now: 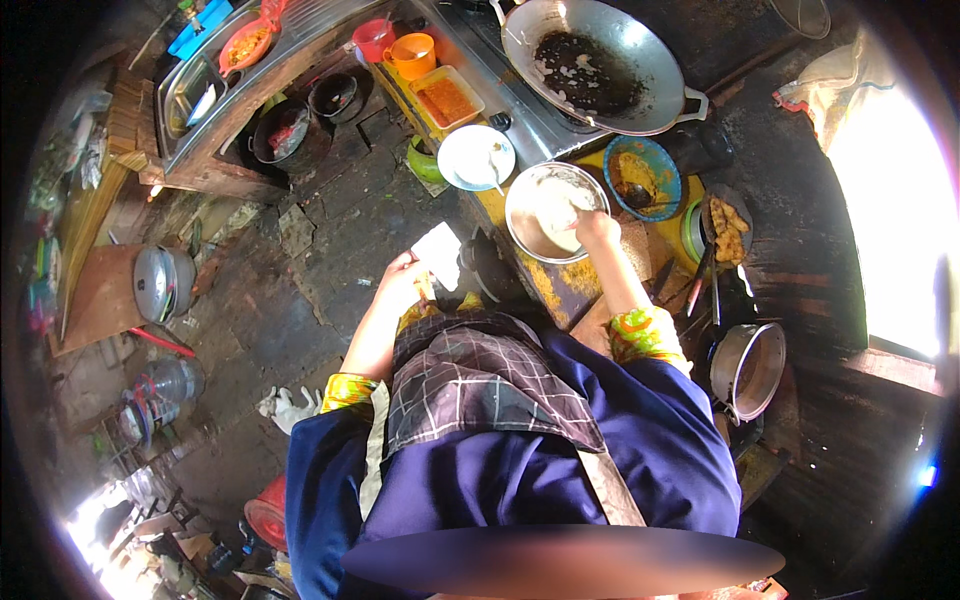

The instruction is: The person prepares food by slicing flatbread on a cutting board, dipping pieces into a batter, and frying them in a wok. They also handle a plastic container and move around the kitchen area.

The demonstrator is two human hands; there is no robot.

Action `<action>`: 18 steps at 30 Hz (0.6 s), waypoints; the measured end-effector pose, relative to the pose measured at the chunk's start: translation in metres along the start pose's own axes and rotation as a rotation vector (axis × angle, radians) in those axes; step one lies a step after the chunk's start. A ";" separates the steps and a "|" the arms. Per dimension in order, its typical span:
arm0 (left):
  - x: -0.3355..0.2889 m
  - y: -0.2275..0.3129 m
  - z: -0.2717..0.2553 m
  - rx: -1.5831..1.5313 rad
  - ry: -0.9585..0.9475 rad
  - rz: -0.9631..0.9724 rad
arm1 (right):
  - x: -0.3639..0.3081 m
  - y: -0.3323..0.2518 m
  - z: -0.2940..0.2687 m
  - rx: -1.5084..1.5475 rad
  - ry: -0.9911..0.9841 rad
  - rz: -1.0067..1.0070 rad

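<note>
My left hand [400, 279] is closed on the edge of a white packet [438, 256], held above the floor left of the yellow bench. Whether the packet is paper or plastic I cannot make out. My right hand [597, 230] reaches over the near right rim of a metal bowl [524, 237], its fingers bent down into a white mixture [556, 203]. The fingertips blend into the white, so what they grip is hidden. A white plate [466, 171] with a spoon stands just beyond the bowl on the left. To its right is a blue bowl [655, 163] with yellow contents and a ladle.
A large wok [650, 70] with dark oil sits on the stove at the back. Fried pieces [727, 230] lie on the right beside tongs [700, 285]. A metal pot [750, 370] stands at the right. A white cat [290, 407] lies on the floor.
</note>
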State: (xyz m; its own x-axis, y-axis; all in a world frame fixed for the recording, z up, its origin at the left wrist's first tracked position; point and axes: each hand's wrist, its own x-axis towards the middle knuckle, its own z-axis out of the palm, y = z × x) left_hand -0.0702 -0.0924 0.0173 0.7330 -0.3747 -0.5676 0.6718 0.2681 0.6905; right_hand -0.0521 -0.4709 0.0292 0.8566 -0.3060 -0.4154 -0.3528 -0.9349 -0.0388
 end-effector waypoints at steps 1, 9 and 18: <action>0.001 -0.003 -0.002 -0.019 -0.008 0.007 | -0.007 -0.003 -0.002 0.011 0.034 -0.061; 0.002 -0.010 -0.002 0.013 -0.036 -0.011 | 0.000 0.005 -0.043 -0.147 0.091 -0.130; -0.001 -0.011 0.017 0.015 -0.017 -0.045 | 0.008 -0.003 -0.028 -0.058 -0.086 -0.200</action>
State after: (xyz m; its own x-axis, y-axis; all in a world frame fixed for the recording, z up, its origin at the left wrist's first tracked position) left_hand -0.0796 -0.1103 0.0179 0.7001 -0.4014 -0.5905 0.7022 0.2370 0.6714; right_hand -0.0333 -0.4763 0.0516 0.8711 -0.0991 -0.4811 -0.1546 -0.9850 -0.0770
